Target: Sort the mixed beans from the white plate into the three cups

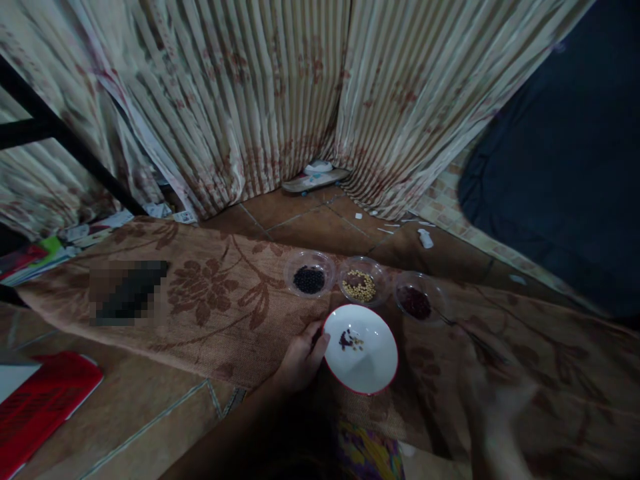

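My left hand is closed on the rim of a white bowl with a red edge, thumb inside. A few dark red and yellowish beans lie in the bowl. Blurred by motion, my right hand grips a thin tweezers-like tool, its tip near the right-hand clear cup. Three clear plastic cups stand in a row beyond the bowl: one with black beans, one with yellow soybeans, one with dark red beans. Whether the tool's tip holds a bean cannot be made out.
A brown floral cloth covers the long surface under the cups. A pixelated dark object lies at its left. Striped curtains hang behind, with litter on the tiled floor. A red bag is at lower left, a dark covered shape at right.
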Action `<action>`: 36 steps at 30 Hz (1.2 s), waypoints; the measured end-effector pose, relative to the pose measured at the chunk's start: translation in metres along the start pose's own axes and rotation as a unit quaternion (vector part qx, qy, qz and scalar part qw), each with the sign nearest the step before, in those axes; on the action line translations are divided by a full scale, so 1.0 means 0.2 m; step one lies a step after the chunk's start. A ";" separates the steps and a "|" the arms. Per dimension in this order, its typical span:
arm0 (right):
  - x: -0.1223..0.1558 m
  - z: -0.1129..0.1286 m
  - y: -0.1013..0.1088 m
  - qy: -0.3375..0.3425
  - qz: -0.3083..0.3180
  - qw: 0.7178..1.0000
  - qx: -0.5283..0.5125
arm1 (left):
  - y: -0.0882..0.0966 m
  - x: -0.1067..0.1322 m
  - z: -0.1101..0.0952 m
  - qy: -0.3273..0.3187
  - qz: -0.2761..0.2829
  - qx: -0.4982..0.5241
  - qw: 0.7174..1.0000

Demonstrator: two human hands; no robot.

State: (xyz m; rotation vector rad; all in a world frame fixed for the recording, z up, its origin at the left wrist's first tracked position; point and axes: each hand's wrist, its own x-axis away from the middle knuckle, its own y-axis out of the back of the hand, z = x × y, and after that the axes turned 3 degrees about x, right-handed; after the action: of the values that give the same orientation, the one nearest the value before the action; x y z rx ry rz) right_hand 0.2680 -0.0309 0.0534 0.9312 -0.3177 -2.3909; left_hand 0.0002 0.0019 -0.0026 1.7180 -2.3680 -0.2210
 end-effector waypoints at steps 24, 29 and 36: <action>0.44 0.09 -0.09 0.009 0.325 0.945 -0.047 | -0.01 0.00 0.02 -0.002 -0.001 -0.028 1.000; 0.43 0.09 -0.09 0.014 0.332 0.942 -0.043 | -0.01 0.00 0.02 -0.002 0.005 -0.024 1.000; 0.43 0.10 -0.09 0.046 0.328 0.943 -0.037 | -0.01 0.00 0.02 0.002 0.007 -0.026 1.000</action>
State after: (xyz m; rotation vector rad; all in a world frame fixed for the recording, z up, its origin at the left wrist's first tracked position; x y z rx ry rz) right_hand 0.1959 -0.0651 0.0136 0.7491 -0.4211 -1.7303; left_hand 0.0004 0.0017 -0.0064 1.6761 -2.3506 -0.2735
